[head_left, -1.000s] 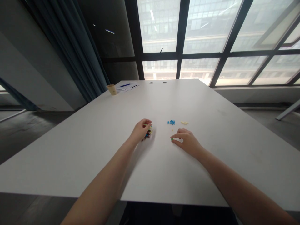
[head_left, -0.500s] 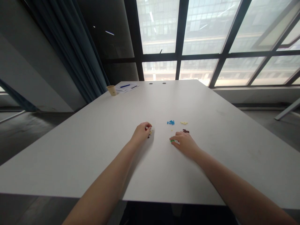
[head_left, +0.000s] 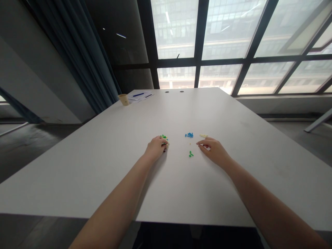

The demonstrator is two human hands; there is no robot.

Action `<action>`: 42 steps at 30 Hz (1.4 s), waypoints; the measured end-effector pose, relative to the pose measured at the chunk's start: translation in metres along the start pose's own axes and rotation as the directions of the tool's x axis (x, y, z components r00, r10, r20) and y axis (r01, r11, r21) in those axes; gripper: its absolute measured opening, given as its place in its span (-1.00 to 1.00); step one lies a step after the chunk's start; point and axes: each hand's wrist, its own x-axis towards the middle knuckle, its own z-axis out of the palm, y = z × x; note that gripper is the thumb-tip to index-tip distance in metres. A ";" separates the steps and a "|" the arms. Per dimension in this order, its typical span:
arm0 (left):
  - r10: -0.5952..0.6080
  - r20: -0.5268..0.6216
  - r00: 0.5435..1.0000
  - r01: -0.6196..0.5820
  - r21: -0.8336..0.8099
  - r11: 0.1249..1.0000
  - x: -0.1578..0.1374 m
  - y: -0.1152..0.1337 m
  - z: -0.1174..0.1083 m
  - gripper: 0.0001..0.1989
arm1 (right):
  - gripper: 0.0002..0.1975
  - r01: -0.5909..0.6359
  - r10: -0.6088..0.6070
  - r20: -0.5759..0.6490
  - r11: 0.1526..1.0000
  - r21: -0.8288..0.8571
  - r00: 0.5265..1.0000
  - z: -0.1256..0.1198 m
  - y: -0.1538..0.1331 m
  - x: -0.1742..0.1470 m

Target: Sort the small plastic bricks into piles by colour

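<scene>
My left hand (head_left: 155, 148) rests at a small mixed pile of tiny plastic pieces (head_left: 163, 137), green, yellow, blue and dark. Its fingers are curled in at the pile's near side; what lies between them is too small to make out. To the right, my right hand (head_left: 214, 149) hovers low over the table, thumb and forefinger slightly apart, with nothing visible between them. Just left of it lie several green pieces (head_left: 191, 154) and a single yellow piece (head_left: 190, 144). Beyond are blue pieces (head_left: 189, 135) and pale yellow pieces (head_left: 203, 135).
The white table (head_left: 171, 186) stretches away toward the windows. At its far left are a paper cup (head_left: 124, 100) and sheets of paper (head_left: 141, 98) with a blue pen (head_left: 138, 94) on them. A dark blue curtain (head_left: 77, 55) hangs at the left.
My right hand has moved right and slightly away from the green pieces, uncovering them and covering the dark brown ones. My left hand has shifted slightly, showing more of the mixed pile.
</scene>
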 end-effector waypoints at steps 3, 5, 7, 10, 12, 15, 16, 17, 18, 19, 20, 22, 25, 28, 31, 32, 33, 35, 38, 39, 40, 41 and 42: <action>0.032 -0.012 0.999 -0.029 0.170 0.985 -0.001 0.004 0.000 -0.89 | -0.79 -0.003 0.004 -0.019 1.000 0.012 1.000 -0.001 0.000 0.000; 0.025 -0.012 1.000 -0.022 0.223 0.974 -0.001 0.005 0.000 -0.90 | -0.79 -0.004 0.004 -0.020 1.000 0.014 1.000 0.000 -0.001 0.000; 0.020 -0.009 1.000 -0.018 0.249 0.968 -0.001 0.005 0.000 -0.91 | -0.79 -0.006 0.006 -0.022 1.000 0.014 1.000 0.001 -0.002 0.001; 0.026 0.001 1.000 -0.026 0.258 0.966 0.000 0.003 0.001 -0.91 | -0.79 -0.021 0.021 -0.042 1.000 0.015 0.999 0.000 -0.002 0.001; 0.049 -0.005 0.999 -0.047 0.227 0.973 0.001 0.003 0.001 -0.92 | -0.79 -0.047 0.048 -0.086 0.999 0.006 0.995 -0.003 0.001 0.002; 0.067 -0.033 0.997 -0.065 0.063 0.996 0.000 0.008 0.001 -0.92 | -0.78 -0.120 0.113 -0.204 0.993 -0.020 0.972 -0.011 0.006 0.004; 0.051 -0.027 0.998 -0.052 -0.033 0.998 -0.001 0.012 0.000 -0.91 | -0.78 -0.147 0.138 -0.247 0.989 -0.021 0.959 -0.014 0.007 0.004; 0.028 -0.006 1.000 -0.029 -0.148 0.988 -0.002 0.017 0.000 -0.90 | -0.77 -0.171 0.160 -0.285 0.985 -0.016 0.945 -0.017 0.008 0.005; 0.007 0.028 1.000 0.001 -0.278 0.961 -0.004 0.022 0.000 -0.89 | -0.77 -0.189 0.177 -0.314 0.982 -0.006 0.933 -0.020 0.009 0.005; -0.011 0.074 0.997 0.041 -0.413 0.910 -0.007 0.027 0.001 -0.88 | -0.77 -0.199 0.190 -0.334 0.980 0.006 0.923 -0.022 0.009 0.005; -0.023 0.132 0.991 0.091 -0.543 0.835 -0.009 0.032 0.003 -0.87 | -0.77 -0.203 0.196 -0.346 0.979 0.017 0.917 -0.023 0.008 0.005; -0.029 0.281 0.959 0.235 -0.736 0.634 -0.015 0.042 0.007 -0.81 | -0.77 -0.199 0.196 -0.346 0.980 0.029 0.917 -0.023 0.006 0.005; 0.005 0.502 0.865 0.466 -0.806 0.366 -0.022 0.050 0.016 -0.75 | -0.78 -0.174 0.173 -0.319 0.984 0.023 0.932 -0.018 0.004 0.005; 0.025 0.577 0.816 0.554 -0.794 0.253 -0.025 0.052 0.023 -0.82 | -0.78 -0.140 0.138 -0.293 0.990 0.013 0.946 -0.011 0.005 0.004; 0.024 0.567 0.824 0.548 -0.806 0.222 -0.026 0.053 0.024 -0.81 | -0.78 -0.123 0.122 -0.279 0.992 0.016 0.952 -0.007 0.007 0.004; 0.024 0.556 0.831 0.537 -0.813 0.227 -0.027 0.053 0.024 -0.79 | -0.78 -0.120 0.121 -0.278 0.993 0.019 0.953 -0.007 0.007 0.004; 0.028 0.543 0.839 0.522 -0.819 0.239 -0.027 0.054 0.025 -0.77 | -0.79 -0.118 0.119 -0.280 0.993 0.023 0.953 -0.007 0.007 0.004; 0.054 0.504 0.862 0.474 -0.839 0.268 -0.027 0.054 0.025 -0.74 | -0.79 -0.109 0.113 -0.284 0.994 0.031 0.952 -0.008 0.005 0.003; 0.137 0.426 0.894 0.374 -0.880 0.291 -0.028 0.055 0.027 -0.73 | -0.80 -0.083 0.090 -0.288 0.996 0.035 0.953 -0.010 0.000 0.003; 0.162 0.402 0.901 0.344 -0.891 0.295 -0.028 0.055 0.028 -0.73 | -0.81 -0.073 0.080 -0.288 0.997 0.036 0.954 -0.010 -0.002 0.003; 0.180 0.381 0.907 0.318 -0.899 0.301 -0.027 0.055 0.029 -0.74 | -0.81 -0.063 0.071 -0.287 0.997 0.038 0.955 -0.010 -0.004 0.003; 0.190 0.365 0.911 0.297 -0.903 0.311 -0.027 0.055 0.030 -0.74 | -0.81 -0.052 0.061 -0.286 0.998 0.042 0.956 -0.011 -0.006 0.003; 0.194 0.353 0.915 0.279 -0.904 0.325 -0.027 0.054 0.030 -0.74 | -0.81 -0.039 0.051 -0.284 0.998 0.048 0.958 -0.011 -0.008 0.003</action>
